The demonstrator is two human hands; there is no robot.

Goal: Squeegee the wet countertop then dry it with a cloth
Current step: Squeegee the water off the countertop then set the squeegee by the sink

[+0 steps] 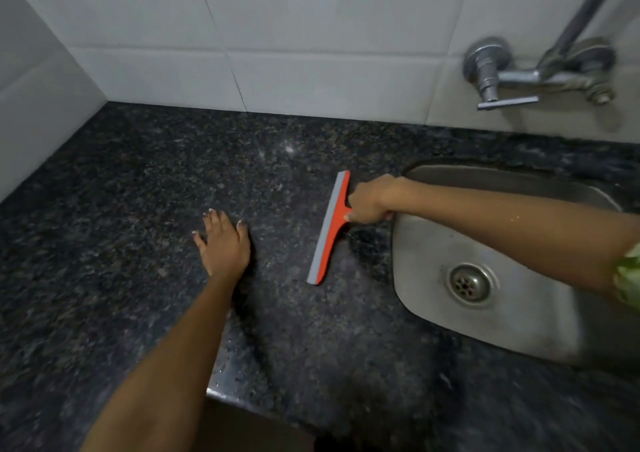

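Right hand [369, 202] grips upright-running squeegee [329, 230].

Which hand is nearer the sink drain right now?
Right. The right hand grips the squeegee beside the sink's left rim, up-left of the drain; the left hand rests flat farther left.

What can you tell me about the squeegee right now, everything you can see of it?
The squeegee has an orange-red plastic-looking head with a long grey blade strip along its left edge. It lies angled on the dark speckled countertop, its far end nearer the wall, blade edge down on the stone, just left of the steel sink. The right hand is closed around its handle, which is mostly hidden. The left hand rests flat on the counter, apart from it.
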